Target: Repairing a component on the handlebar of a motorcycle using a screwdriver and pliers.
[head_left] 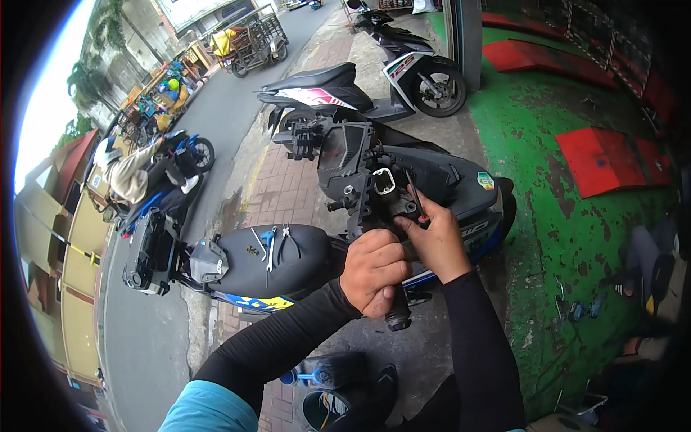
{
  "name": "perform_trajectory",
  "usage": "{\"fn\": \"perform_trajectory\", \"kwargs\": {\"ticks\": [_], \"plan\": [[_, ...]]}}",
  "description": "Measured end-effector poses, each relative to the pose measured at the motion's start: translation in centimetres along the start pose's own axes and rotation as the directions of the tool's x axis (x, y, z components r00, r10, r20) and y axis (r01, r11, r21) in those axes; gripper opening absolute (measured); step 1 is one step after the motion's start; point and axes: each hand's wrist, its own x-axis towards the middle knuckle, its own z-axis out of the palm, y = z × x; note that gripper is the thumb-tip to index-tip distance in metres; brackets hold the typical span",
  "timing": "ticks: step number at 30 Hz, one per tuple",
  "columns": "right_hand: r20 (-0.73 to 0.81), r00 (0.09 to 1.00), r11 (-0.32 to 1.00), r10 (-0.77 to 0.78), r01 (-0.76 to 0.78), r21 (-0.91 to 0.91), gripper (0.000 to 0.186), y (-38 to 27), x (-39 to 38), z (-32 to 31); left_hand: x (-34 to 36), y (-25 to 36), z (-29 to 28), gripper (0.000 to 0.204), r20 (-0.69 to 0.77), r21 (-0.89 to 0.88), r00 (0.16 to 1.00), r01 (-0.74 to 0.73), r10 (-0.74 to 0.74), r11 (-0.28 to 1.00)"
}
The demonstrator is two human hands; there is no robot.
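Right hand [440, 241] pinches red-handled screwdriver [422, 217], long axis pointing away, just right of pale-rimmed rectangular opening [384, 181]; left hand [376, 272] clasps black handlebar grip [398, 317].

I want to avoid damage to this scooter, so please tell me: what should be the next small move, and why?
Probably, check where the tip of the red-handled tool sits before applying force. The right hand holds it beside the pale-rimmed opening, and whether its tip touches anything is unclear. The left hand is closed around the handlebar.
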Motion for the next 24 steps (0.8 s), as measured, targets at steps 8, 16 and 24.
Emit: {"fn": "perform_trajectory", "kwargs": {"ticks": [8,16,24], "plan": [[0.034,0.996,0.994,-0.082,0.084,-0.07,0.058,0.2,0.4,0.1,-0.5,0.3,-0.1,0.041,0.001,0.041,1.0,-0.001,0.001,0.999],[-0.006,1.0,0.99,0.023,-0.023,-0.14,0.056,-0.7,0.4,-0.5,0.3,0.4,-0.2,0.042,0.007,0.055,1.0,0.021,-0.021,0.998],[-0.022,0.996,0.991,0.083,-0.085,-0.104,0.051,1.5,-7.0,-2.9,0.8,0.6,-0.1,0.032,-0.027,0.052,1.0,0.005,-0.003,0.999]]}}
